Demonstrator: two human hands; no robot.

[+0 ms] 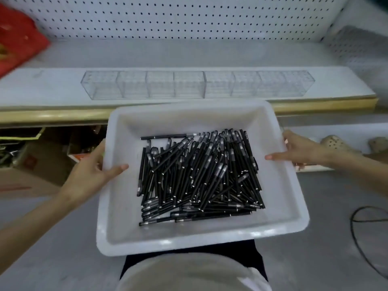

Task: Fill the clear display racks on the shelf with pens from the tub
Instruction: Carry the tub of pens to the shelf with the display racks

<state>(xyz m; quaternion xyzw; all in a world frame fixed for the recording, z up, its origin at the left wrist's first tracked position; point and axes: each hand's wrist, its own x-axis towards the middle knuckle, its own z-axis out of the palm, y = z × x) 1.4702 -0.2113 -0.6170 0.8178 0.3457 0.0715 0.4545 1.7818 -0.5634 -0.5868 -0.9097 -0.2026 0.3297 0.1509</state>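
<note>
A white plastic tub (117, 206) sits in front of me at lap height, holding a heap of black pens (199, 177). My left hand (92, 171) grips the tub's left rim, thumb hooked inside. My right hand (298, 150) grips the right rim, thumb lying over the inner wall. On the white shelf (52, 87) beyond the tub stands a row of clear display racks (197, 85), side by side and with no pens in them.
A pegboard back wall (178, 17) rises behind the shelf. A red bag (19, 38) lies at the shelf's left end. Cardboard boxes (42, 160) sit under the shelf at left. A black cable (365, 227) loops on the floor at right.
</note>
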